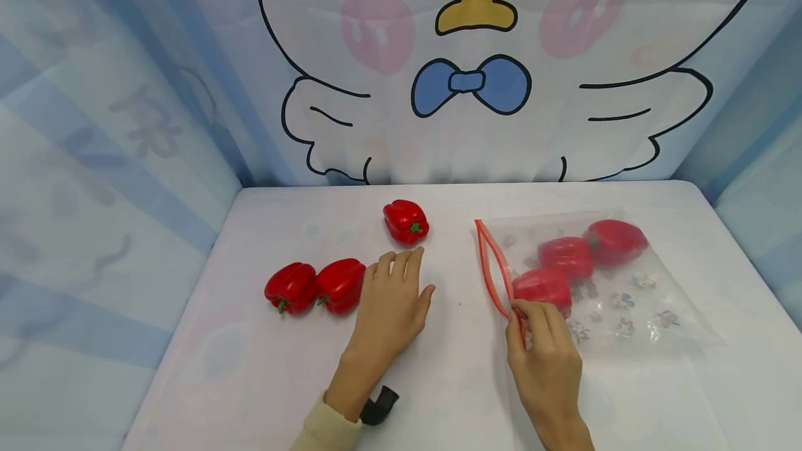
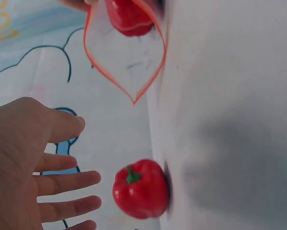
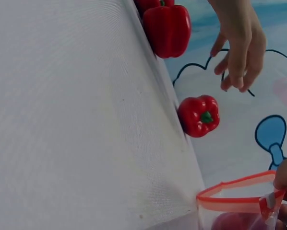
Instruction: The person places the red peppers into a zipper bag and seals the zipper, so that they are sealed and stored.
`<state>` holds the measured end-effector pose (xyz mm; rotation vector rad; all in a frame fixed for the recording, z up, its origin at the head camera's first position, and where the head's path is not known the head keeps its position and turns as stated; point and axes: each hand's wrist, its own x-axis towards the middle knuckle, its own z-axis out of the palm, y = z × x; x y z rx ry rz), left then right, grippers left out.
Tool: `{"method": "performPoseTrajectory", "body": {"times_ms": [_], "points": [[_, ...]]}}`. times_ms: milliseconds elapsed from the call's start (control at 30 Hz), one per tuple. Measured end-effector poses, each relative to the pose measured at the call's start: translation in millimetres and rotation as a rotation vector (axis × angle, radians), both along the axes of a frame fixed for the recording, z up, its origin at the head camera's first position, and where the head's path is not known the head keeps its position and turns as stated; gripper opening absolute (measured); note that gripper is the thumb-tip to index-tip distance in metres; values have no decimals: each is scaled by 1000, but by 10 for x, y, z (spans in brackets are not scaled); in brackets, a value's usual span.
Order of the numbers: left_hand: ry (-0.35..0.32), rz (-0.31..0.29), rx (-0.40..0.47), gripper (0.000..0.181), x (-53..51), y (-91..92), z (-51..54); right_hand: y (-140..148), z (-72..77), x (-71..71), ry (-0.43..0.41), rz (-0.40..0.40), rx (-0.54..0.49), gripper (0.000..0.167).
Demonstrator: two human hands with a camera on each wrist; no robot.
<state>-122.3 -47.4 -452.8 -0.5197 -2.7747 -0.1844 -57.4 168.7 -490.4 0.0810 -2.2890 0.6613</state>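
Note:
My left hand [image 1: 390,308] is held with fingers extended and nothing in them, just in front of a lone red pepper [image 1: 406,222]; that pepper [image 2: 141,189] stands beyond the fingertips in the left wrist view. Two more red peppers [image 1: 291,288] [image 1: 341,286] lie side by side to the left of the hand. On the right, my right hand [image 1: 546,367] pinches the orange-red rim of a clear zip bag [image 1: 673,298], whose mouth [image 3: 239,203] gapes. Three red peppers [image 1: 541,289] [image 1: 566,258] [image 1: 615,241] are inside the bag.
A white table [image 1: 207,381] carries everything. Behind it hangs a cloth with a cartoon figure and a blue bow tie [image 1: 466,82]; blue and white curtains [image 1: 94,159] stand at the sides. A black band [image 1: 379,406] shows at the left wrist.

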Motion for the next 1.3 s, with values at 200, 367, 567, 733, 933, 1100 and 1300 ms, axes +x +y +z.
{"method": "performPoseTrajectory", "body": {"times_ms": [200, 367, 567, 733, 933, 1100, 1300], "points": [[30, 85, 6, 65, 12, -225, -22, -15, 5, -1, -4, 9, -5, 17], [-7, 177, 16, 64, 1, -378, -6, -19, 16, -6, 10, 21, -23, 19], [-97, 267, -11, 61, -30, -544, 0, 0, 43, -12, 60, 32, -84, 24], [-139, 290, 2, 59, -52, -641, 2, 27, 95, -7, 74, 34, -128, 26], [-191, 291, 37, 60, -75, -694, 10, 64, 171, -9, 70, 43, -188, 24], [-183, 287, 64, 62, -76, -720, 11, 89, 213, 0, 44, 37, -220, 23], [-180, 278, 90, 63, -72, -722, 10, 115, 247, 17, 15, 32, -226, 23]]}}
